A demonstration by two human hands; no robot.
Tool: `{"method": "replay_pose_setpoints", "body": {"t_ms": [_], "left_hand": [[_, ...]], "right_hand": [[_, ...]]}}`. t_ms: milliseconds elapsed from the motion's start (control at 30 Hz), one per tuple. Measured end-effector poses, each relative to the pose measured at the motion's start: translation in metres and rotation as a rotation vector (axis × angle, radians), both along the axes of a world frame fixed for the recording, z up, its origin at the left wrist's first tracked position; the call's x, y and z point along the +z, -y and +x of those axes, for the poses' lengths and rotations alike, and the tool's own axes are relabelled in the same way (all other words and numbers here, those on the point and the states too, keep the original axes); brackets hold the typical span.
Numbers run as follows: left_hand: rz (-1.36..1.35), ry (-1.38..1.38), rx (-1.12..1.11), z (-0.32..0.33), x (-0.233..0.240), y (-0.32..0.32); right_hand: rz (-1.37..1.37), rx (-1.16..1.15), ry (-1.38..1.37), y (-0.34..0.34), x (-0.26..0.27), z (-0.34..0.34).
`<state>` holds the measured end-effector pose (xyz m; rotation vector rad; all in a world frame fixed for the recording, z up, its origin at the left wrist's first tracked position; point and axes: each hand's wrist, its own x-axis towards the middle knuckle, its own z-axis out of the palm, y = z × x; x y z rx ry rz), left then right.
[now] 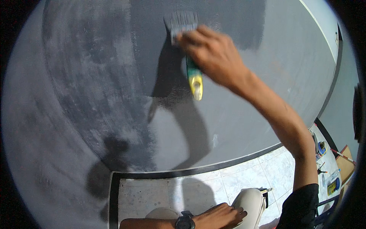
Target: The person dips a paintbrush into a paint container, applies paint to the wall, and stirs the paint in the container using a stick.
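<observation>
My right hand [214, 53] grips a wide flat paintbrush [195, 74] near its ferrule; the green and yellow handle hangs down below the fingers. The dark-wetted bristles, slightly blurred, lie against the wall [240, 94], on a darker grey painted patch [200, 8]. Below that patch and to its right the wall is lighter grey. My left hand [220, 214], with a black watch [185, 221] on its wrist, rests on my knee in pale trousers [250, 199]. It holds nothing, and its fingers are loosely bent.
A second wall [25, 114] meets this one in a corner at left. Black skirting [206, 169] borders the pale tiled floor [143, 197]. At right stand a paint tub [322, 147], a bottle [333, 186] and a brown board [344, 161]. My arm's shadow crosses the painted wall.
</observation>
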<state>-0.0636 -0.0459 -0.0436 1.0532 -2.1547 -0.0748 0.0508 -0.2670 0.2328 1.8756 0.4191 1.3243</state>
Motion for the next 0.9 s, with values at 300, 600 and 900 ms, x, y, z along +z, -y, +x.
{"method": "replay_pose_setpoints", "body": {"t_ms": [300,600,900], "left_hand": [[0.202,0.095,-0.007,-0.003,0.009,0.003],[0.465,-0.159,-0.185,0.004,0.013,0.016],[0.711,0.096,-0.162,-0.003,0.021,0.028]], "right_hand": [[0.808,0.355,-0.738,-0.002,-0.017,-0.036],[0.022,0.138,0.065,-0.007,0.095,-0.022],[0.584,0.217,-0.708,0.02,-0.062,-0.049]]}}
